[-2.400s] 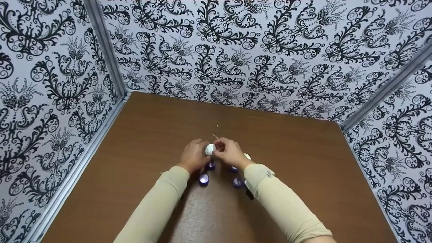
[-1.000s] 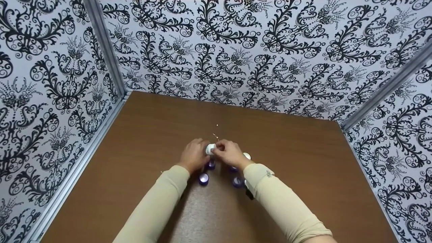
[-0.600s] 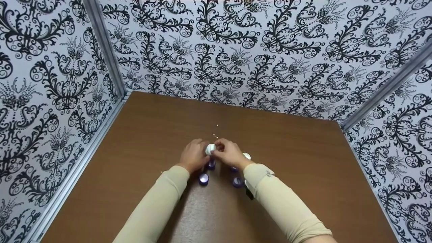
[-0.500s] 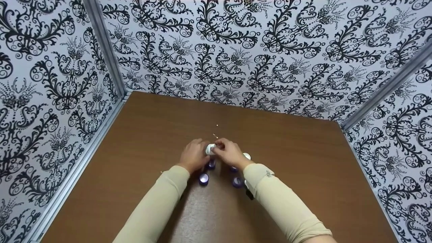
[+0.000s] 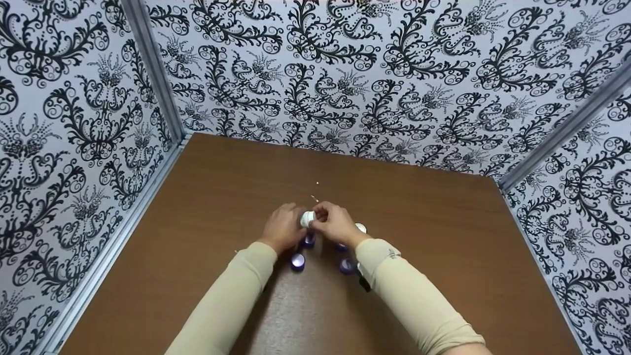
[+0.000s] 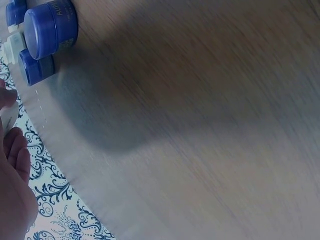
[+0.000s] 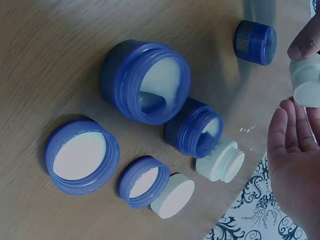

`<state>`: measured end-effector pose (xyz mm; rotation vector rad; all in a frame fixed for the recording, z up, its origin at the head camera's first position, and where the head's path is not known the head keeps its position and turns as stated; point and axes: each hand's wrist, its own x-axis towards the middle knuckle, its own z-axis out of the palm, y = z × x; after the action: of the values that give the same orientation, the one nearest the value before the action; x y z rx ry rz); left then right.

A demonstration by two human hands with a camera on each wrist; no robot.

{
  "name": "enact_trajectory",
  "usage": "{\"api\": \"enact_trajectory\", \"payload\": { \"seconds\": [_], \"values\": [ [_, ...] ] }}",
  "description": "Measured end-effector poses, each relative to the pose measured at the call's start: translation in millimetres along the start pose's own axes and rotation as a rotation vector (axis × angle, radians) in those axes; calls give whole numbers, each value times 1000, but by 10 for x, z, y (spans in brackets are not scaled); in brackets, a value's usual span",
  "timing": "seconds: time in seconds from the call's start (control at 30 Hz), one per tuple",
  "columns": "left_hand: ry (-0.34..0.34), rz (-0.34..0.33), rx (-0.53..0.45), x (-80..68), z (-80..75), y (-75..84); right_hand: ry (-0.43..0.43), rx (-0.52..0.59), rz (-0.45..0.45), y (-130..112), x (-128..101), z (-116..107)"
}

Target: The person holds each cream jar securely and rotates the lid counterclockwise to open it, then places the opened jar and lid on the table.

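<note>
In the head view a small white jar (image 5: 308, 218) is held up between both hands over the table. My left hand (image 5: 283, 227) grips it from the left; in the right wrist view the left thumb (image 7: 304, 42) presses on its side. My right hand (image 5: 336, 224) pinches its right end with curled fingers, which show at the jar's end in the right wrist view. Whether that end is a lid cannot be told. Nearby stand an open large blue jar (image 7: 160, 85), an open smaller blue jar (image 7: 202, 131) and an open white jar (image 7: 222, 162).
Three lids lie upturned: large blue (image 7: 82, 156), small blue (image 7: 144, 182) and white (image 7: 173, 196). Left of these are a closed small blue jar (image 7: 255, 42) and another purple-blue jar (image 5: 297, 262). Tiny white bits (image 5: 315, 198) lie beyond the hands. Patterned walls (image 5: 325, 88) border the table.
The right fingers have shifted slightly back and forth at the white jar's end, covering more and then less of it. The left hand and the other jars have stayed in place.
</note>
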<state>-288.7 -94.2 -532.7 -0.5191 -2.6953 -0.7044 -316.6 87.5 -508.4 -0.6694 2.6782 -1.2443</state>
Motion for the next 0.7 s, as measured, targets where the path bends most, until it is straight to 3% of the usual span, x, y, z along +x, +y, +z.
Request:
{"api": "enact_trajectory", "payload": {
  "seconds": [0.33,0.7],
  "values": [
    [3,16,7,7,21,-48,-7,18,-6,18,16,-6],
    [36,-17,-3,-33,13,-117,27,2,21,59,20,-27]
  ]
}}
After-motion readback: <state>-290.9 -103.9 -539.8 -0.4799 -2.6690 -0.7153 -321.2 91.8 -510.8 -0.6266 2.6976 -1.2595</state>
